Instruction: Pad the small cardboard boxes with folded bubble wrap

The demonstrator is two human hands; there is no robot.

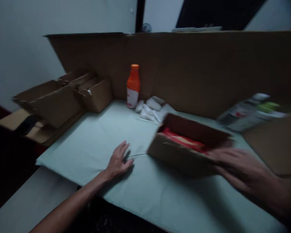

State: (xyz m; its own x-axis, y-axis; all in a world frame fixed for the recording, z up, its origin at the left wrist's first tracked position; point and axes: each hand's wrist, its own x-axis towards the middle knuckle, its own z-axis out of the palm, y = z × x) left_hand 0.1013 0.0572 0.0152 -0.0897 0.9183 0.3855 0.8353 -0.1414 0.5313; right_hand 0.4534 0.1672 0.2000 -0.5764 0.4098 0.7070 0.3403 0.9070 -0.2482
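My right hand (240, 166) grips the near right corner of an open cardboard box (174, 152), which looks tilted and partly lifted off the table. Inside that box lies something red (184, 139) with a pale strip, too blurred to name. My left hand (118, 161) rests on the pale green tabletop (92, 139), fingers spread and nothing in them. A thin dark string or wire (138, 154) runs from near its fingertips toward the box.
Behind the table stands a cardboard wall (196, 71). Before it are an orange bottle (133, 85) and several white packets (151, 110). Open cardboard boxes (55, 103) sit at the left. Clear plastic containers (244, 111) and a cardboard piece (278, 142) lie at the right.
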